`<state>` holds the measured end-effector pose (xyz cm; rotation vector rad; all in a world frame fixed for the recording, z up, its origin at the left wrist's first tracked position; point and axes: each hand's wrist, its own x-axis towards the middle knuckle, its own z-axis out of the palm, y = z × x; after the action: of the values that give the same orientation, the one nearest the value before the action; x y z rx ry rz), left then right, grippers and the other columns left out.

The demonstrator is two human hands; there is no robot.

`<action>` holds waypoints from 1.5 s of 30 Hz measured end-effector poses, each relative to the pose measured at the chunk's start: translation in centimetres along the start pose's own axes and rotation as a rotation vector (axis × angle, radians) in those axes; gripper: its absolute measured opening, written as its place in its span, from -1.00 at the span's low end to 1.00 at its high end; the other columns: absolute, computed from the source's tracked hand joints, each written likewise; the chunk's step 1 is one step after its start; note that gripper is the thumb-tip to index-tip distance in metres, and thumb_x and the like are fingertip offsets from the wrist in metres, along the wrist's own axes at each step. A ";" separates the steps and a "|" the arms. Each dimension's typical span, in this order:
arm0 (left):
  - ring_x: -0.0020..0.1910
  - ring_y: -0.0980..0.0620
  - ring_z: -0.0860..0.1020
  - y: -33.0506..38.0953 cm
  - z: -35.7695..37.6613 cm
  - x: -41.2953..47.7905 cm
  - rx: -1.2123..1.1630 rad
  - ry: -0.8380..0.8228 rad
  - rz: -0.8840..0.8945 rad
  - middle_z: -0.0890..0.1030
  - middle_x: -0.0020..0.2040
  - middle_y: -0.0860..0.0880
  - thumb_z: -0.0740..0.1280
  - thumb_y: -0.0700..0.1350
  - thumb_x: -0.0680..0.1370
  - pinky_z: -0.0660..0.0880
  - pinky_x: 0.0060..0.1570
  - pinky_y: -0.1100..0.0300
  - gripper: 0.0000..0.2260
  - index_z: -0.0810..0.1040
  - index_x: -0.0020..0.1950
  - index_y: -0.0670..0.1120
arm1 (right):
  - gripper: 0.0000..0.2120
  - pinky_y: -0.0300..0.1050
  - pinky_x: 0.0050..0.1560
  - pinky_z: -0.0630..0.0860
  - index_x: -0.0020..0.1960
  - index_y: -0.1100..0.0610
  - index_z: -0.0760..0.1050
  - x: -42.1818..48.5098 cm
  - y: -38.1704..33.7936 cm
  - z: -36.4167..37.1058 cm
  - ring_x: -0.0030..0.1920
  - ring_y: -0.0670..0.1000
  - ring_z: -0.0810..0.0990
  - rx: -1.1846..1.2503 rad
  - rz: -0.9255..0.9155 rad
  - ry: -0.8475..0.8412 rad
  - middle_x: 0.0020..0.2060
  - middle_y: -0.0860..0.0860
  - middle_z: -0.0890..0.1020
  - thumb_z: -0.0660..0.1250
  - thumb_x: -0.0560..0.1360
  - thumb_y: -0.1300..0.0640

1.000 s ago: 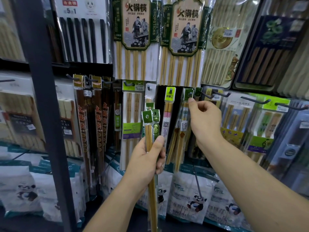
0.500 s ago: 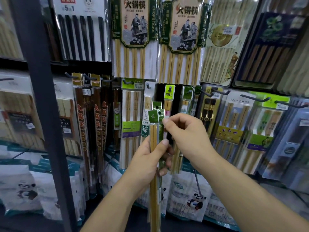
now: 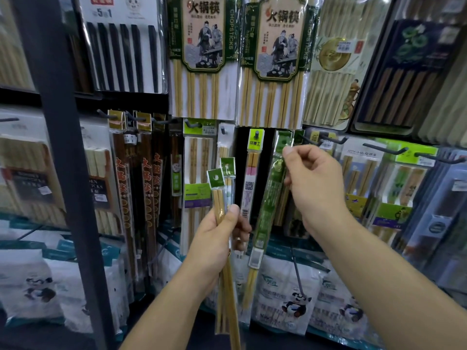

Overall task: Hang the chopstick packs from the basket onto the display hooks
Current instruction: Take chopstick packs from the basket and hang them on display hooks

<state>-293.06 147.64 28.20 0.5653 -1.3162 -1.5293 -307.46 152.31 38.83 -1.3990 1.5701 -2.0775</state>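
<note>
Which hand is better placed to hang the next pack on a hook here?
Right. The right hand pinches the green pack by its top, level with the display hooks; the left hand sits lower, gripping the spare packs.

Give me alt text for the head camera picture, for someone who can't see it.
The right hand pinches the top of a tilted green chopstick pack in front of display hooks hung with chopsticks. The left hand grips spare packs upright.

Dark upright post (image 3: 70, 173) at left — panda-printed bags (image 3: 285, 296) along the bottom.
</note>
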 end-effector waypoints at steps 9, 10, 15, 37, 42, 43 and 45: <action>-0.49 0.10 0.34 0.2 0.1 -0.2 -0.098 -0.105 -0.027 0.46 -0.37 0.02 0.34 0.11 0.53 0.31 -0.52 0.25 -0.75 0.60 -0.06 -0.07 | -0.78 -0.20 -0.23 0.44 -0.18 0.06 0.57 1.6 -0.1 0.1 -0.30 0.01 0.42 0.001 0.045 0.056 -0.34 0.12 0.47 0.35 0.63 0.05; -0.49 0.10 0.33 0.2 0.1 -0.2 -0.109 -0.113 -0.025 0.46 -0.36 0.02 0.33 0.10 0.53 0.30 -0.52 0.25 -0.78 0.64 -0.09 -0.02 | -0.78 -0.17 -0.20 0.45 -0.18 0.07 0.57 1.6 -0.2 0.1 -0.30 0.02 0.41 0.003 0.045 0.053 -0.34 0.12 0.47 0.35 0.63 0.05; -0.47 0.09 0.33 0.1 -0.1 -0.2 -0.137 -0.135 -0.037 0.46 -0.32 0.01 0.33 0.10 0.57 0.28 -0.51 0.24 -0.77 0.69 -0.06 -0.01 | -0.77 -0.18 -0.19 0.45 -0.20 0.08 0.57 2.0 0.0 0.2 -0.29 0.02 0.41 -0.007 0.046 0.055 -0.34 0.10 0.47 0.36 0.62 0.08; -0.28 0.02 0.59 0.0 1.1 -0.9 0.020 -0.179 0.062 0.67 -0.18 -0.04 0.19 -0.08 0.73 0.54 -0.34 0.19 -0.85 0.52 0.20 -0.06 | -0.83 -0.36 -0.39 0.44 -0.14 0.09 0.63 -2.0 1.9 0.5 -0.42 -0.17 0.49 -0.110 0.069 -0.233 -0.42 -0.12 0.56 0.37 0.61 0.10; -0.12 0.08 0.69 -0.2 0.9 -0.7 0.023 -0.080 0.009 0.74 -0.11 0.00 0.21 -0.01 0.70 0.64 -0.14 0.22 -0.74 0.68 -0.02 -0.01 | -0.79 -0.41 -0.40 0.42 -0.15 0.09 0.61 -0.9 0.9 -0.2 -0.44 -0.18 0.47 -0.088 0.049 -0.103 -0.48 -0.13 0.51 0.34 0.63 0.09; -0.16 0.08 0.68 -0.2 0.9 -0.6 0.014 -0.065 -0.004 0.72 -0.15 0.01 0.21 -0.03 0.71 0.64 -0.17 0.20 -0.71 0.67 -0.06 -0.03 | -0.78 -0.40 -0.41 0.41 -0.15 0.10 0.61 -0.5 0.5 -0.4 -0.45 -0.18 0.46 -0.075 0.055 -0.072 -0.49 -0.12 0.49 0.33 0.64 0.07; -0.25 0.07 0.61 -0.2 0.9 -0.5 0.010 -0.047 -0.030 0.66 -0.22 -0.01 0.19 -0.06 0.73 0.60 -0.25 0.17 -0.71 0.65 -0.05 -0.08 | -0.76 -0.36 -0.43 0.41 -0.15 0.12 0.60 0.3 -0.1 -0.7 -0.46 -0.14 0.44 -0.051 0.065 -0.035 -0.51 -0.11 0.46 0.32 0.65 0.07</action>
<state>-293.73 148.45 28.14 0.5614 -1.3574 -1.5699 -308.08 152.62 39.12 -1.3743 1.6424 -1.9791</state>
